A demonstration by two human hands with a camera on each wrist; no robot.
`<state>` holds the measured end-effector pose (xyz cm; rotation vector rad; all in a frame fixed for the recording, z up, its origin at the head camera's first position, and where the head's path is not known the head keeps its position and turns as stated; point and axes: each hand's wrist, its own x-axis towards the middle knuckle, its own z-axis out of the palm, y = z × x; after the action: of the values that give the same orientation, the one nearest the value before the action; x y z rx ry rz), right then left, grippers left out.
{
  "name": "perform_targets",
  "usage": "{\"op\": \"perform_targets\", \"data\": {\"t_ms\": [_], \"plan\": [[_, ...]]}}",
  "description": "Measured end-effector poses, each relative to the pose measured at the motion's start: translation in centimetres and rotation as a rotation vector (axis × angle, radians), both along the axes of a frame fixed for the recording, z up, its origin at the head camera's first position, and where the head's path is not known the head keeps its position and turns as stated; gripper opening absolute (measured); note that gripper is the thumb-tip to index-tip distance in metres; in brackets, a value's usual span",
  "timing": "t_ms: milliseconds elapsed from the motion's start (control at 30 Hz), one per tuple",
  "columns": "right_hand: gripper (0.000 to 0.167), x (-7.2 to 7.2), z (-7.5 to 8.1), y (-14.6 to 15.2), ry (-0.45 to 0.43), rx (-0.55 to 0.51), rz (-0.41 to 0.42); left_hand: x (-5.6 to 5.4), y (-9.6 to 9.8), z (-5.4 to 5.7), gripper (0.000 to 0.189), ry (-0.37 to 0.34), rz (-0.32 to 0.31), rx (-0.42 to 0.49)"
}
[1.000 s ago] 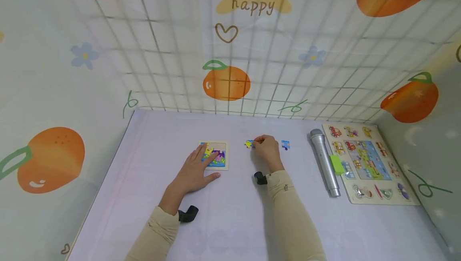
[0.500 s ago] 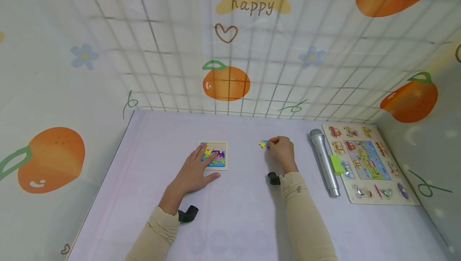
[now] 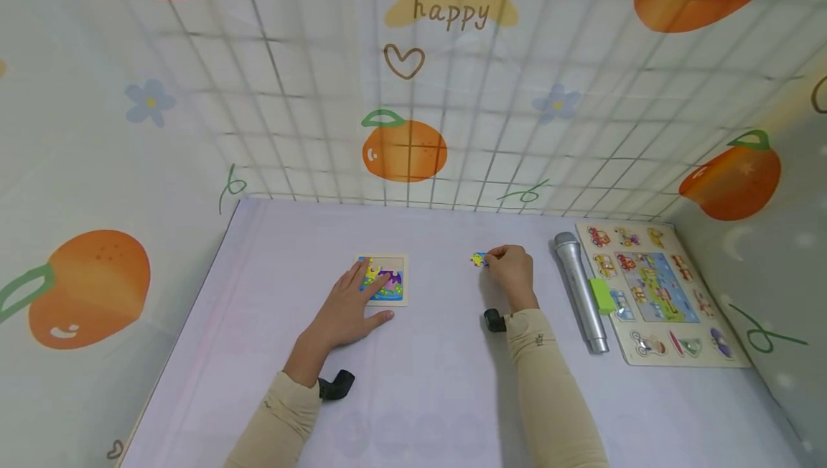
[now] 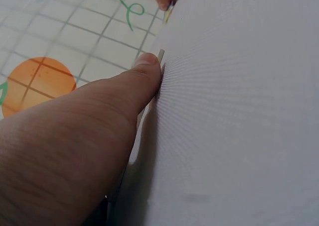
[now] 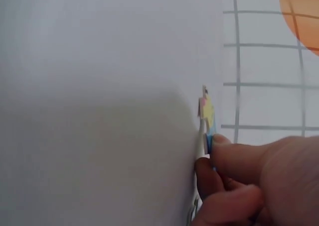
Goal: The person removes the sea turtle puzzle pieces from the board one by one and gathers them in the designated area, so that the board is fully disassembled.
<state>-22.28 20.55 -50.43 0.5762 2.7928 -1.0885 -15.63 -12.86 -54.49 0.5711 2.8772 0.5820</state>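
Note:
In the head view my left hand (image 3: 345, 306) rests with spread fingers on a small square puzzle board (image 3: 402, 301). The board holds yellow, purple and green pieces, partly covered by the fingers. Farther right, my right hand (image 3: 512, 273) pinches a yellow and blue puzzle piece (image 3: 477, 259) between thumb and fingertips. The right wrist view shows this puzzle piece (image 5: 208, 116) nearly edge-on, its yellow end sticking out past the thumb. In the left wrist view, the left thumb (image 4: 144, 69) hides most of the board.
A silver microphone (image 3: 581, 292) lies to the right of the right hand. Against it sits a bright green block (image 3: 601, 296), overlapping a large wooden picture puzzle (image 3: 711, 357). A curtain with oranges (image 3: 405, 151) rises behind the table's back edge.
My right hand has moved right with the yellow and blue puzzle piece. It now covers the spot where a separate blue piece lay. My left hand has stayed on the board.

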Motion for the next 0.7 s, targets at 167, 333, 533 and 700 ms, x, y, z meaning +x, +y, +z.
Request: {"op": "perform_targets", "data": {"t_ms": [167, 333, 533, 700], "plan": [[0.020, -0.01, 0.04, 0.46, 0.011, 0.012, -0.008, -0.02, 0.00, -0.05, 0.078, 0.009, 0.005, 0.002], [0.020, -0.08, -0.01, 0.66, 0.018, 0.025, -0.012, -0.06, 0.00, -0.15, 0.077, 0.017, 0.005, 0.010], [0.019, -0.03, 0.29, 0.70, 0.016, 0.056, -0.029, -0.08, 0.00, -0.27, 0.077, 0.010, 0.010, 0.003], [0.019, -0.07, 0.29, 0.77, 0.040, 0.082, -0.022, -0.07, 0.02, -0.21, 0.077, 0.011, 0.012, 0.001]]}}
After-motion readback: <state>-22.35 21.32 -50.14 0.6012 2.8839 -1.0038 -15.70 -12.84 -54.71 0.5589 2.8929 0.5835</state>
